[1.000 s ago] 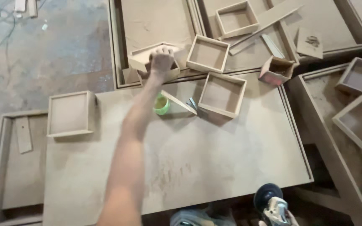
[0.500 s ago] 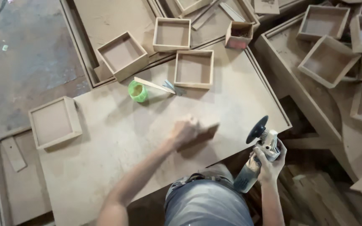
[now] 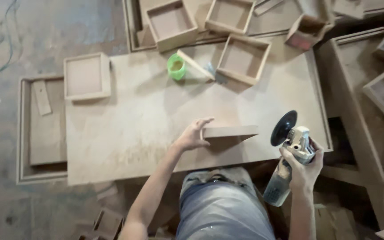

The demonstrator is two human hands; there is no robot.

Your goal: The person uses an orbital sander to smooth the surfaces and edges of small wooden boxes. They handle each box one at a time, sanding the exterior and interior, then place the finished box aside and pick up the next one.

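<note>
A flat board [image 3: 156, 133] lies across the middle; on its near edge stands a wood piece [image 3: 230, 131], with the left hand [image 3: 192, 134] touching its left end and the right hand [image 3: 305, 166] holding a grinder [image 3: 290, 155] just off the board's right near corner. At the board's far side a cup [image 3: 176, 66] sits left of a slanted strip [image 3: 195, 65] and an open box [image 3: 243, 59], while a shallow box [image 3: 87, 76] sits on the far left corner. More boxes [image 3: 172, 23] lie behind the board, others to the right.
</note>
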